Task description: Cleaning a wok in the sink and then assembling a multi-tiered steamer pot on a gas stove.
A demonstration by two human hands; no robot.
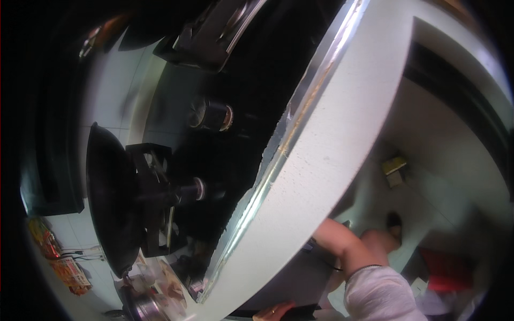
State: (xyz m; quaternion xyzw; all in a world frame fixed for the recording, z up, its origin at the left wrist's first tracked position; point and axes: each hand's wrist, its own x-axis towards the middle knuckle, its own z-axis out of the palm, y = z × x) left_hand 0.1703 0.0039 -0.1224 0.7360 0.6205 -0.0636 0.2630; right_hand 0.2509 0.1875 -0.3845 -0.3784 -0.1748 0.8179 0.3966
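My right forearm [339,238], in a white sleeve [379,293] with a dark cuff, reaches beneath the front edge of a white countertop [317,160]. The countertop hides the hand, and whatever it touches is out of sight. At the bottom rim my left hand [275,312], wearing a ring, lies by the dark edge of a grey panel [287,277] below the counter. Only part of this hand shows, so its grip is unclear. A thin dark cord or cable [331,265] hangs near the right forearm.
A black wok [110,196] rests on a burner stand [156,200] of a black gas stove [241,160]. Ragged foil tape [265,176] lines the counter edge. Nearby are a metal pot [148,309] and food packets [70,275]. A yellow box [393,164] and a red object [445,269] stand lower down.
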